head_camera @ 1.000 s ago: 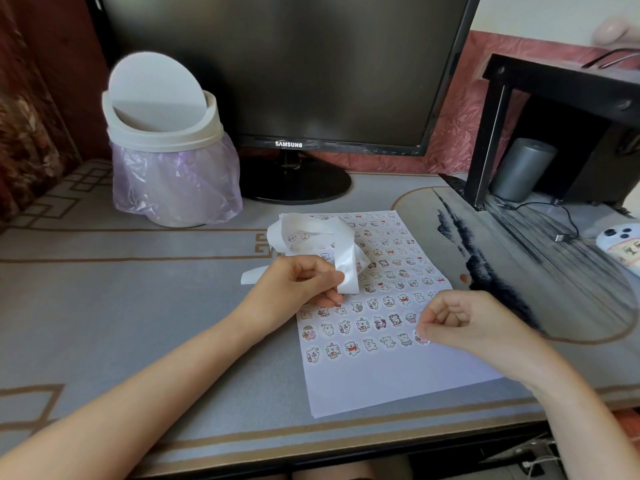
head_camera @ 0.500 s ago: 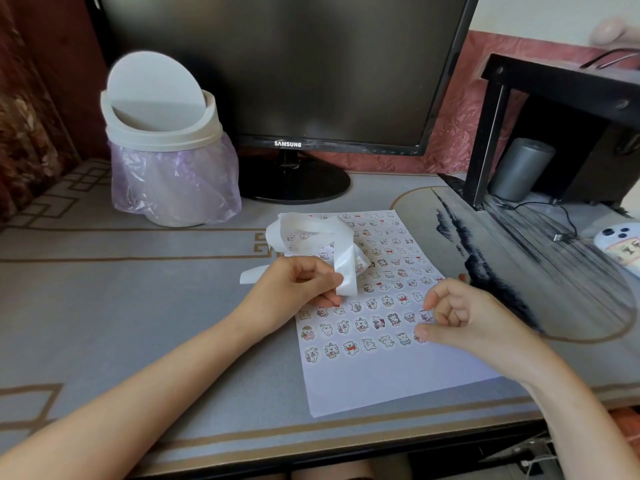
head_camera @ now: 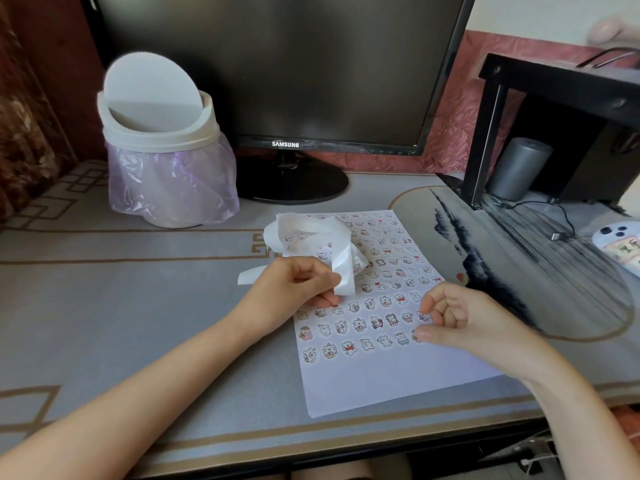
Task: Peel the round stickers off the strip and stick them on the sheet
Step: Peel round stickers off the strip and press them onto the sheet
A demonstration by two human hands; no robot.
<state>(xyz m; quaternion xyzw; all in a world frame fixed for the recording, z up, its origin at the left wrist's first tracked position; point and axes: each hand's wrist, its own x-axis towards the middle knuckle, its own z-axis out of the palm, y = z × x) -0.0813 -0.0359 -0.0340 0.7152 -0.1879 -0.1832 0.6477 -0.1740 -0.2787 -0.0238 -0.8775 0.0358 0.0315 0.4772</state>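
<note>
Right hand's pinch has loosened over the last second. The index finger was down by the thumb near the sheet's 3 o'clock edge, and now it's lifted clear and the two are apart. Left hand and strip look like they haven't budged.

So, the strip [head_camera: 341, 258]: we've got it up over the upper-left part of the sheet [head_camera: 374, 379]. It's curled into a loose loop, so there's no single long axis. The stretch we're holding runs 12 to 6 with its cut end pointing down at 6. The loop arches over towards 10, and a flat tail sticks out towards 9 over the desk mat [head_camera: 138, 306]. The sheet lies flat, long axis roughly 11 to 5, with rows of round stickers [head_camera: 360, 323] over most of it and a bare band at the 6 o'clock end.

Our left hand [head_camera: 294, 289] comes in from 7 o'clock, thumb and curled fingers pinching the strip right by its hanging end. Our right hand [head_camera: 464, 320] comes in from 4 o'clock, fingers curled into the palm. Its thumb stretches towards 9, tip at the right end of the bottom sticker row. We can't see anything in that hand, and can't tell if the thumb actually touches the paper.

Further out there's a lidded bin [head_camera: 162, 161] with a purple bag at 10 o'clock and a dark monitor [head_camera: 277, 64] at 12. At 2 there's a black stand [head_camera: 554, 84].
</note>
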